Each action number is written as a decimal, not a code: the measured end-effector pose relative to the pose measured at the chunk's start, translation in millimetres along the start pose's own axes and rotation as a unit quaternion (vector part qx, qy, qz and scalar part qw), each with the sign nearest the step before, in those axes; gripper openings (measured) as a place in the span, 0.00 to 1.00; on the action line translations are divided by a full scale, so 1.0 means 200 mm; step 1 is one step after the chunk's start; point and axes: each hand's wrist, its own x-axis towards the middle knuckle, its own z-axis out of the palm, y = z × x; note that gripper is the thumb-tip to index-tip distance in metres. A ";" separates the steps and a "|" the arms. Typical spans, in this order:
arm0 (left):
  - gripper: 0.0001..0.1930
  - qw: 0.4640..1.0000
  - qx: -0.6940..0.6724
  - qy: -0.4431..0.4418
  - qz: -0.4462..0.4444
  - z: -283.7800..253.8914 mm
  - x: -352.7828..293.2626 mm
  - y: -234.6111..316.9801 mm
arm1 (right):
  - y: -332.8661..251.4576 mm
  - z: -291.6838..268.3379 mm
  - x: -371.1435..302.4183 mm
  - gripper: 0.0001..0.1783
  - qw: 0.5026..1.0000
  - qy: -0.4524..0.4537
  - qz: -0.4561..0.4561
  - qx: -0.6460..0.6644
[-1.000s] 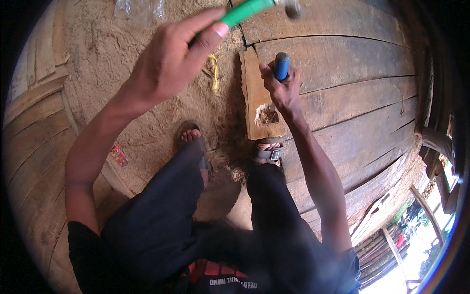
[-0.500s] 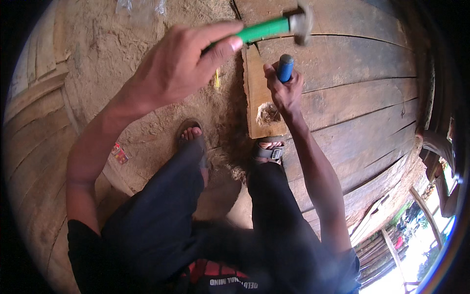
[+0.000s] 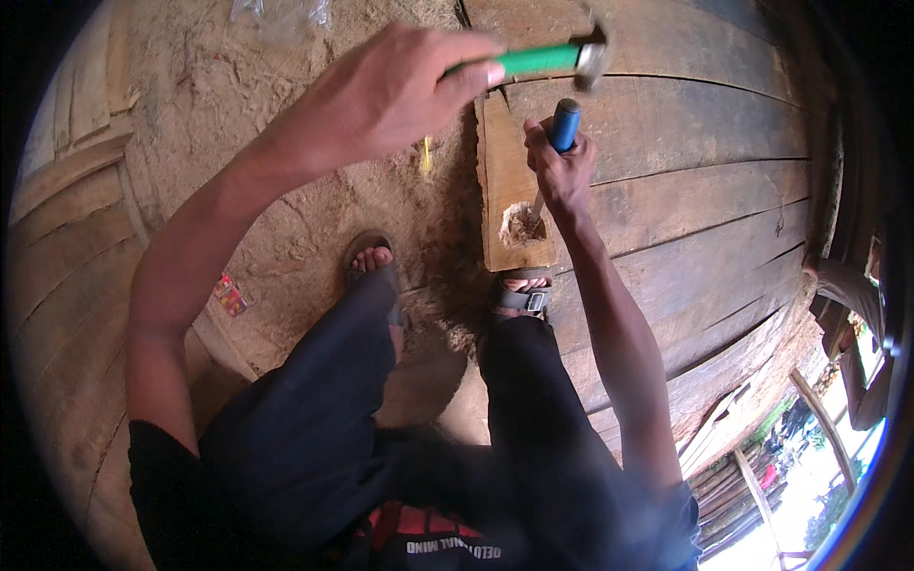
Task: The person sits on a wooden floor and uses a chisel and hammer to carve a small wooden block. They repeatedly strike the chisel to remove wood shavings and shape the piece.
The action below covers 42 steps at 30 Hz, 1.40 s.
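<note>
My left hand (image 3: pixel 395 95) is closed around the green handle of a hammer (image 3: pixel 538 61), raised with its metal head up and to the left of a blue chisel handle. My right hand (image 3: pixel 564 171) grips that chisel (image 3: pixel 566 126) upright, just below the handle's top. Its thin blade shows below the fist and reaches into a rough, round hollow (image 3: pixel 523 225) cut near the close end of a wooden board (image 3: pixel 505 171). The hammer head is apart from the chisel. My right sandalled foot (image 3: pixel 523 293) is at the board's near end.
Broad wooden planks (image 3: pixel 685 181) lie to the right of the board. Bare earth (image 3: pixel 305 209) is on the left, with a small red packet (image 3: pixel 229 296), a yellow scrap (image 3: pixel 426 155) and clear plastic (image 3: pixel 281 14). A person's limbs (image 3: pixel 852 295) show at the far right edge.
The hammer and my left hand have shifted slightly to the right. The chisel handle has moved a little right, and its blade now shows in the hollow.
</note>
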 end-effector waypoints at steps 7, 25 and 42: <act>0.24 0.995 0.040 -0.079 -0.041 0.01 -0.03 -0.01 | 0.00 0.02 -0.01 0.19 1.000 -0.004 0.006 0.016; 0.25 0.992 -0.034 -0.098 -0.073 0.06 0.10 -0.11 | 0.03 0.00 0.04 0.15 0.998 -0.037 0.051 0.003; 0.26 0.987 -0.027 -0.122 -0.101 0.05 0.10 -0.20 | 0.05 -0.03 0.08 0.14 0.989 -0.100 0.105 0.040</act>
